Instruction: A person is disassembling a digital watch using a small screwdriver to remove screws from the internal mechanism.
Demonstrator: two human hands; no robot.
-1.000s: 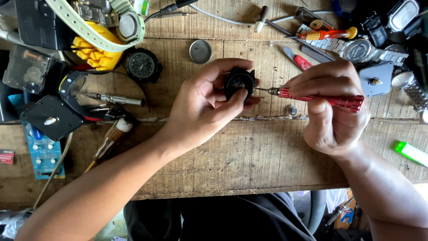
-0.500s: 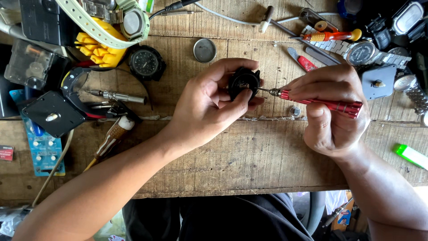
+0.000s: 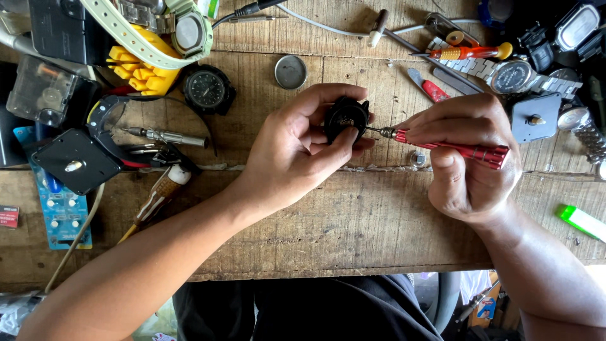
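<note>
Hands unmoved: left hand (image 3: 297,151) fingers grip watch case (image 3: 345,118); right hand (image 3: 470,158) fingers pinch red screwdriver (image 3: 451,147).

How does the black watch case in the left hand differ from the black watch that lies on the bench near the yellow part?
The watch case is held off the bench by the left hand, with its open back up; the black watch lies flat on the wooden bench, untouched, dial up. The red screwdriver in the right hand works on the case only. Both are round and black.

Bare wooden bench (image 3: 353,221) lies open beneath both hands; watches (image 3: 205,91), tools (image 3: 167,136) and clock parts (image 3: 76,161) crowd the far edge and left side.
</note>
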